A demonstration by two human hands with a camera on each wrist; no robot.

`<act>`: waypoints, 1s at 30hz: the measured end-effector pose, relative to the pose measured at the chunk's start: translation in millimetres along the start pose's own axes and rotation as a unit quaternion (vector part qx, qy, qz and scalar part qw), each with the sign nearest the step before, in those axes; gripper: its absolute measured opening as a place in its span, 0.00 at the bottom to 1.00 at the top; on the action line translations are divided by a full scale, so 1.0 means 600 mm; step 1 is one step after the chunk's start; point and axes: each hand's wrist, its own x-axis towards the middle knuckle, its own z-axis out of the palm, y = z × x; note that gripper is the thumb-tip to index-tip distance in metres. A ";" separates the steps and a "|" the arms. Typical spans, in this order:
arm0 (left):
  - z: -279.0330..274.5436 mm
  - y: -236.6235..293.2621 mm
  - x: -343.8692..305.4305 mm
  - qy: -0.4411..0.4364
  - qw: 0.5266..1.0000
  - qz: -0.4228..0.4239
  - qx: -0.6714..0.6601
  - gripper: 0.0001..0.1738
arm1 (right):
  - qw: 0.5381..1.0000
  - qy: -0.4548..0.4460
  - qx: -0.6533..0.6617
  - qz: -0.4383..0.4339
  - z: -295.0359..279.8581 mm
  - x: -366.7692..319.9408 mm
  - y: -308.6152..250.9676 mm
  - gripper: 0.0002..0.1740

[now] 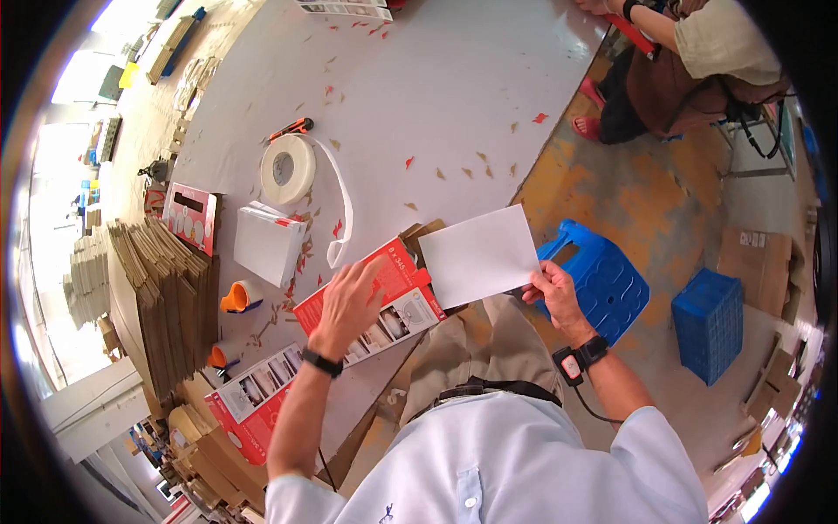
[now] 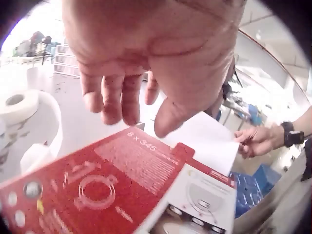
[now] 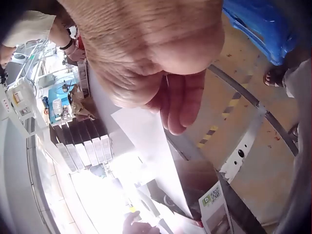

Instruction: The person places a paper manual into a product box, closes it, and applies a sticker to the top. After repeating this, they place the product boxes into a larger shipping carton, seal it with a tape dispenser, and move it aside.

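Observation:
In the head view my right hand (image 1: 557, 295) pinches the corner of a white sheet (image 1: 480, 256) between thumb and fingers. The sheet lies over the right end of a red and white printed box (image 1: 397, 301) at the table's near edge. My left hand (image 1: 353, 301) is over that box with its fingers extended; in the left wrist view the fingers of the left hand (image 2: 126, 100) hang relaxed above the red panel (image 2: 112, 190), holding nothing. The right wrist view shows the right hand's curled fingers (image 3: 183, 102) at the sheet's edge (image 3: 151, 146).
On the table are a white tape roll (image 1: 288, 168), an orange cutter (image 1: 291, 129), a white stack (image 1: 269, 244), orange cups (image 1: 241, 297) and another printed sheet (image 1: 253, 406). Folded cardboard (image 1: 161, 297) stands left. A blue stool (image 1: 602, 279) is right; a person (image 1: 681, 70) sits beyond.

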 end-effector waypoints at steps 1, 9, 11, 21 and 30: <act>0.001 -0.003 0.038 -0.055 0.998 -0.004 0.012 0.32 | 1.000 0.004 0.002 0.001 0.002 -0.001 -0.001 0.11; 0.027 -0.018 0.185 -0.351 0.918 0.012 0.185 0.28 | 0.998 0.039 0.040 -0.005 0.005 -0.019 0.001 0.11; 0.035 -0.019 0.206 -0.380 0.903 0.024 0.200 0.27 | 0.998 0.044 0.052 0.001 0.009 -0.016 0.007 0.10; 0.076 -0.005 0.277 -0.568 0.783 -0.040 0.251 0.21 | 0.997 0.043 0.064 0.014 0.018 -0.020 0.010 0.10; 0.055 0.011 0.329 -0.459 0.856 -0.023 0.236 0.22 | 0.989 0.102 0.103 -0.025 -0.008 -0.030 -0.017 0.08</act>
